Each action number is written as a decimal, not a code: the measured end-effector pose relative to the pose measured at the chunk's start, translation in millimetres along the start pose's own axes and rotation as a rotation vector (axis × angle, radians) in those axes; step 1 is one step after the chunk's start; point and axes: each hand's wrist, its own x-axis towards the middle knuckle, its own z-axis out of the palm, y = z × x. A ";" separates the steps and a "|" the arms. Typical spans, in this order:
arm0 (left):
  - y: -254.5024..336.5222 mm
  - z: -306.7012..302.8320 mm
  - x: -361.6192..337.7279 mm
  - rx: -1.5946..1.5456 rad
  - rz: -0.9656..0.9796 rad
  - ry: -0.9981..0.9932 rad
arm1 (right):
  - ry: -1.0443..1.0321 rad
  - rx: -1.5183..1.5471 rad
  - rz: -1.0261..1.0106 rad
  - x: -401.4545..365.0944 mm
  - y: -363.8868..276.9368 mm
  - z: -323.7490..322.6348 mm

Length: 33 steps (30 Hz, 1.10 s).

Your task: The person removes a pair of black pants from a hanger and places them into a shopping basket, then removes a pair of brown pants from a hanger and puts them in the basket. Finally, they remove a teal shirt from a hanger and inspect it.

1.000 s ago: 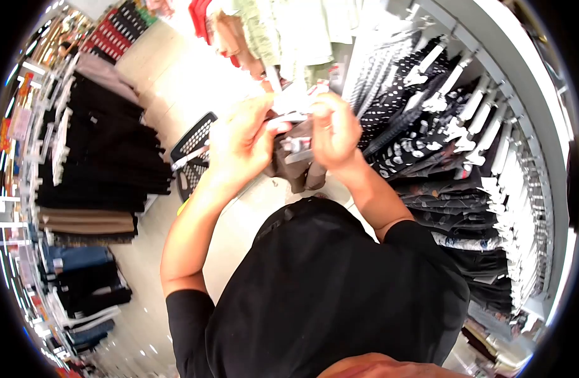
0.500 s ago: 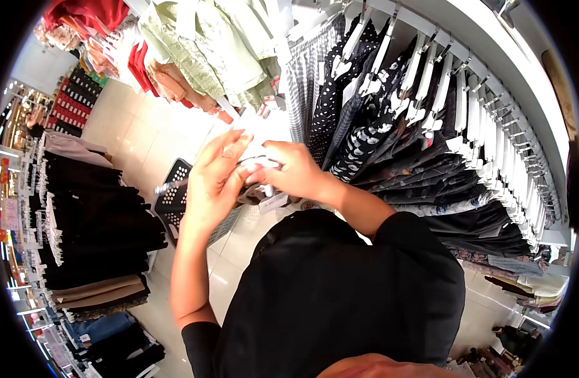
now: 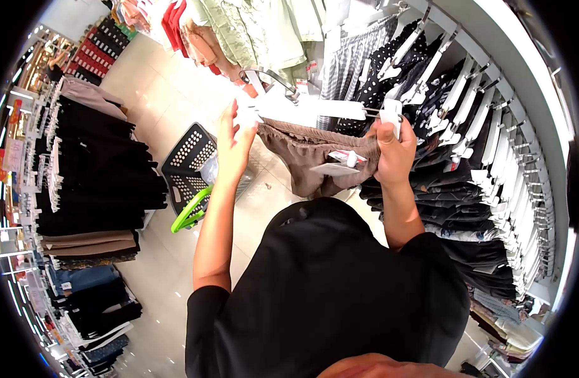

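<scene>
A white clip hanger with a metal hook stretches between my hands. From it hangs a pair of brown trousers or shorts with an elastic-looking waistband; the lower part is out of sight. White and red tags lie on the fabric. My right hand is closed around the white clip at the hanger's right end, thumb on top. At the other end, my left hand has its fingers at the left clip, beside the waistband corner; glare washes out the exact grip.
A dark shopping basket with a green handle stands on the tiled floor. Packed hanging clothes line the curved rail at right. Black garments hang at left, pale green clothes ahead.
My hands have moved apart, from bunched together to opposite ends of the hanger. The brown garment is now spread out below it. The view has shifted, showing the basket's green handle.
</scene>
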 end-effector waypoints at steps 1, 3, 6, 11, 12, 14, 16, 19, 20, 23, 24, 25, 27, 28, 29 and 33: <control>-13.0 8.1 6.7 -0.025 0.010 -0.041 | -0.008 -0.006 0.001 0.4 -1.2 -2.6; -24.1 20.0 16.9 -0.054 0.013 -0.079 | 0.019 0.060 -0.003 1.0 -2.1 -9.5; -24.3 34.3 23.1 -0.354 -0.151 -0.218 | -0.023 0.088 0.025 -2.6 4.7 -24.3; -34.3 46.9 32.2 -0.208 -0.088 -0.157 | -0.030 0.101 0.087 -12.0 4.2 -19.5; -34.0 47.5 35.2 -0.180 -0.090 -0.157 | -0.019 0.105 0.092 -11.7 3.6 -19.4; -32.9 54.4 41.4 -0.257 -0.077 -0.153 | -0.025 0.041 0.041 -6.8 -0.5 -19.2; -25.6 57.9 51.1 -0.385 -0.011 -0.129 | -0.016 0.018 0.047 -4.5 7.9 -24.8; -20.2 59.8 66.0 -0.389 0.025 -0.137 | 0.089 -0.007 0.042 -6.8 14.4 -25.3; -17.0 59.3 70.7 -0.435 0.008 -0.147 | 0.115 -0.022 0.056 -6.8 13.2 -26.1; -2.1 63.9 80.3 -0.582 0.046 -0.138 | 0.180 -0.010 0.015 -8.3 9.0 -23.2; -0.4 63.4 83.8 -0.571 0.062 -0.163 | 0.201 0.008 0.007 -10.0 6.8 -20.6; 3.1 63.5 86.1 -0.584 0.062 -0.171 | 0.203 0.004 -0.016 -12.5 5.0 -18.5; 8.3 64.6 90.1 -0.622 0.073 -0.243 | 0.213 -0.006 -0.044 -17.6 1.6 -11.4; 5.8 64.5 93.4 -0.629 0.076 -0.254 | 0.225 0.046 -0.027 -20.4 0.3 -6.4; 2.0 65.4 96.8 -0.615 0.096 -0.273 | 0.240 0.099 -0.009 -24.1 0.0 -1.8; -12.7 66.5 102.2 -0.652 0.089 -0.342 | 0.151 0.129 0.058 -47.0 5.0 7.2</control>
